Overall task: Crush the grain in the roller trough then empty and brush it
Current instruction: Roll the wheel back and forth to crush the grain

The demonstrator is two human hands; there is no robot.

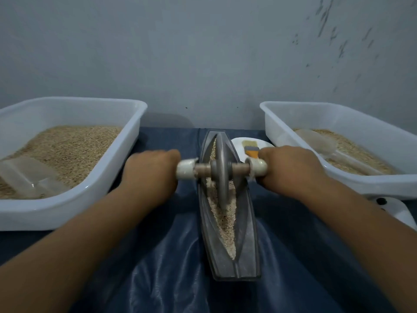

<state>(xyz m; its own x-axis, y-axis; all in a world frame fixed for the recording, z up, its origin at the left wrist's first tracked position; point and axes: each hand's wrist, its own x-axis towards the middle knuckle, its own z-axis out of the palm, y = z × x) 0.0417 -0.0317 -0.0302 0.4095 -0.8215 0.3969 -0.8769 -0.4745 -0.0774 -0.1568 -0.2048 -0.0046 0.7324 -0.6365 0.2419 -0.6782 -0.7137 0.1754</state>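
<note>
I see the left hand (151, 171) and right hand (291, 166) each wrapped tight round a white handle end of the roller wheel (221, 170), which stands upright in the grain (223, 219) of the long trough (228, 206) on the blue cloth (171, 267). Left tub (74, 105) and right tub (338, 109) flank it, grain and clear scoops inside. A brush (249, 150) lies on a white plate (243, 141) just behind the right hand.
</note>
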